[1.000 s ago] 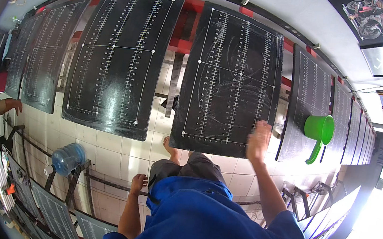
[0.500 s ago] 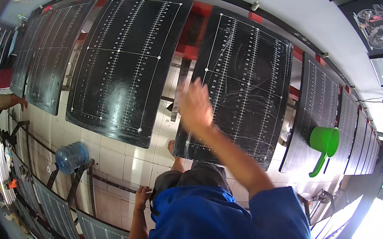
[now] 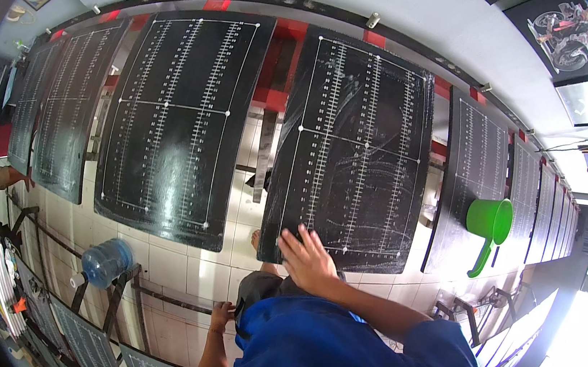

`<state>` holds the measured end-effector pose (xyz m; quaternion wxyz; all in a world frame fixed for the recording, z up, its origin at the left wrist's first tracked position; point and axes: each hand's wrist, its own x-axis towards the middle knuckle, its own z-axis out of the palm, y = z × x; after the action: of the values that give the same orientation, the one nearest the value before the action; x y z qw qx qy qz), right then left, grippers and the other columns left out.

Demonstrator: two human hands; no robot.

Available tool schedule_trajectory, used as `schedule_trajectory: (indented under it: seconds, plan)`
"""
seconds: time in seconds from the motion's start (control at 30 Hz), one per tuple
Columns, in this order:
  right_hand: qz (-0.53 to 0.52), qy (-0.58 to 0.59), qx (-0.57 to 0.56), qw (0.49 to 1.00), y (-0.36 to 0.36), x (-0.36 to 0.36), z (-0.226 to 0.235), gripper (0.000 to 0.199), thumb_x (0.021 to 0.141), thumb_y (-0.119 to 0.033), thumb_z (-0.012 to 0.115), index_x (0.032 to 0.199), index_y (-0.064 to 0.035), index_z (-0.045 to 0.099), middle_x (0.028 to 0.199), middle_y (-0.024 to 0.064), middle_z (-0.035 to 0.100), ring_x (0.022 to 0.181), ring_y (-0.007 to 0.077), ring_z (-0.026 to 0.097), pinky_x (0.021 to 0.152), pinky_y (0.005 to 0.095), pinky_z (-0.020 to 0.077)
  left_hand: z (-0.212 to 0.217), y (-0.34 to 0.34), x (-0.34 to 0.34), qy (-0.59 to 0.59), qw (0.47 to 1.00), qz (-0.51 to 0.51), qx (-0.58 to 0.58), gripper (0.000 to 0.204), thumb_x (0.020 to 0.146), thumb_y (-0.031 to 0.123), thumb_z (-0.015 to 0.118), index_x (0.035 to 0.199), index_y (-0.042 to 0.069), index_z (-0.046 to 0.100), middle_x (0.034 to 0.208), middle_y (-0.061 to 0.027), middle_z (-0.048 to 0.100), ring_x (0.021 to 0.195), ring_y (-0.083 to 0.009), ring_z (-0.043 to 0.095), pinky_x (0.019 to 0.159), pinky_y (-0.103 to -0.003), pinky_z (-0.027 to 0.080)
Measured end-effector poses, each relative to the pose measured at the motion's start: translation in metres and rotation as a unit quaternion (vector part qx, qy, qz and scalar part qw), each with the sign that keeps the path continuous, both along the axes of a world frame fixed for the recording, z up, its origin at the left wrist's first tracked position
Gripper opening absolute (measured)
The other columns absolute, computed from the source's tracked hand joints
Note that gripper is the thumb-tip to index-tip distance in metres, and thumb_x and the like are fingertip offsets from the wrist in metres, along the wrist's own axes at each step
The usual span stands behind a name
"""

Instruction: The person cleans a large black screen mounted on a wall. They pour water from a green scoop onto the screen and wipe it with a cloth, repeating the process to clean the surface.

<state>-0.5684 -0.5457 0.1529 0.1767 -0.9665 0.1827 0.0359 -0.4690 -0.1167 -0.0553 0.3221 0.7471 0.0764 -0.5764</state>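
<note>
Along the raised rack, a row of large black rectangular panels printed with white ruled lines and dots stands side by side, and the person in the blue shirt (image 3: 360, 365) works at the wet black panel (image 3: 355, 154) directly ahead of them. Its surface shows pale smeared streaks, thickest toward the lower right. Next to it on the person's left hangs a cleaner, glossier black panel (image 3: 179, 112), with a gap of red frame and white tiled floor (image 3: 182, 272) between the two.

On the far side, a green plastic scoop with a long handle (image 3: 488, 227) sits against a narrower black panel (image 3: 472, 182), well apart from the working hand. A clear blue water jug (image 3: 105, 261) lies on the tiles by the metal stand on the person's left.

The right hand (image 3: 306, 257) lies flat and open, fingers spread, pressing on the lower edge of the streaked panel and gripping nothing. The left hand (image 3: 221, 314) hangs low by the thigh, loosely curled, seemingly empty, though its palm is hidden.

To my eye, wiping well means keeping the palm flat, sweeping in overlapping passes along the ruled lines, and working the streaks toward the bottom edge rather than back over cleared areas.
</note>
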Motion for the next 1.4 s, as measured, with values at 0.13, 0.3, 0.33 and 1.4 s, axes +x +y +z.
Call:
schedule_trajectory:
  seconds: [0.13, 0.3, 0.33, 1.4]
  plan:
    - [-0.009, -0.044, -0.033, 0.998, -0.050, 0.057, 0.004, 0.059, 0.095, -0.032, 0.059, 0.146, -0.0058, 0.047, 0.153, 0.0151, 0.041, 0.142, 0.0405, 0.036, 0.116, 0.0536, 0.0318, 0.009, -0.055, 0.027, 0.039, 0.995, 0.089, 0.017, 0.037, 0.101, 0.031, 0.051, 0.122, 0.001, 0.057, 0.106, -0.0122, 0.070, 0.085, -0.0209, 0.068, 0.072, -0.033, 0.054]
    - [-0.148, -0.188, -0.165, 0.957, -0.234, 0.202, -0.024, 0.051, 0.099, -0.026, 0.047, 0.143, -0.0003, 0.048, 0.150, 0.0194, 0.044, 0.141, 0.0421, 0.038, 0.116, 0.0547, 0.0296, 0.072, -0.111, 0.031, -0.005, 0.993, 0.119, 0.000, 0.039, 0.099, 0.031, 0.054, 0.122, 0.000, 0.057, 0.111, -0.0150, 0.068, 0.092, -0.0244, 0.067, 0.077, -0.035, 0.054]
    - [-0.174, -0.200, -0.185, 0.946, -0.279, 0.222, -0.030, 0.051, 0.100, -0.027, 0.046, 0.144, -0.0017, 0.048, 0.150, 0.0185, 0.045, 0.141, 0.0421, 0.037, 0.117, 0.0548, 0.0289, 0.074, -0.110, 0.029, -0.007, 0.993, 0.116, 0.006, 0.036, 0.101, 0.030, 0.052, 0.120, 0.000, 0.059, 0.109, -0.0136, 0.069, 0.090, -0.0228, 0.068, 0.074, -0.034, 0.054]
    - [-0.482, -0.029, -0.092, 0.871, -0.019, -0.146, -0.038, 0.067, 0.097, -0.022, 0.055, 0.151, 0.0097, 0.030, 0.160, 0.0305, 0.021, 0.151, 0.0469, 0.016, 0.122, 0.0574, 0.0129, 0.015, -0.066, 0.082, 0.004, 0.995, -0.089, -0.036, 0.035, 0.099, 0.030, 0.055, 0.113, -0.001, 0.064, 0.098, -0.0125, 0.072, 0.080, -0.0183, 0.067, 0.068, -0.032, 0.053]
